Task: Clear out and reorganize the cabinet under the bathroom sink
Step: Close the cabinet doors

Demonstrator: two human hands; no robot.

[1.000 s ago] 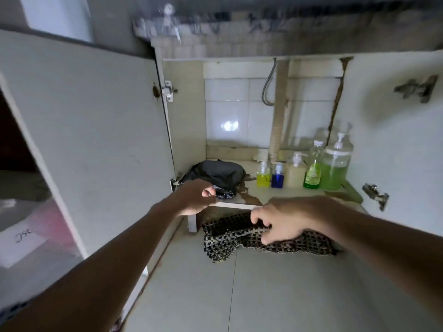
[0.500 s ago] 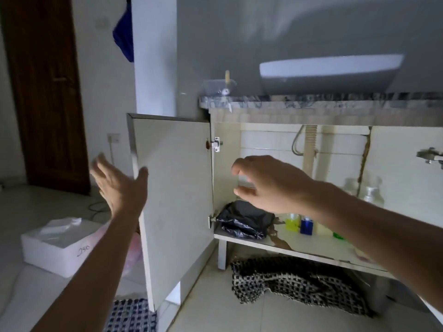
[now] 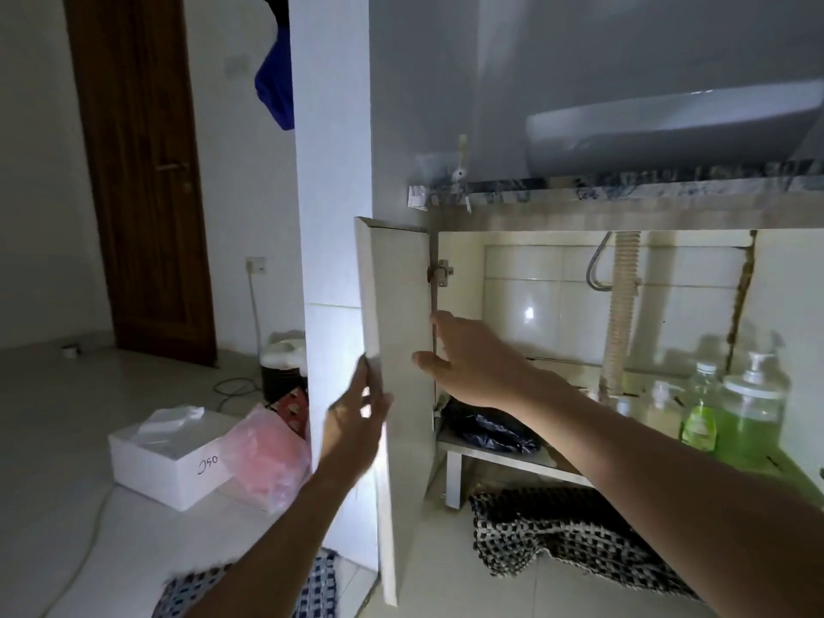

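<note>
Centrally, the white cabinet door [image 3: 401, 350] stands swung wide, the left hand [image 3: 356, 421] flat against its outer edge with fingers straight, the right hand [image 3: 472, 363] spread before the hinge side, while a black bag [image 3: 490, 428] and soap bottles [image 3: 731, 412] sit on the shelf [image 3: 504, 457] at lower right.

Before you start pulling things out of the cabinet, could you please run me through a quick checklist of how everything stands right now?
1. Left door swung wide open: ok, left hand is at its outer edge.
2. Right hand free to reach in: ok, fingers straight, holding nothing.
3. Black bag reachable at the shelf's left end: ok.
4. Soap bottles upright at the right: ok.
5. Checkered cloth off the floor in front: not ok, it lies crumpled there.
6. Right door fully open: cannot tell, out of view.
</note>
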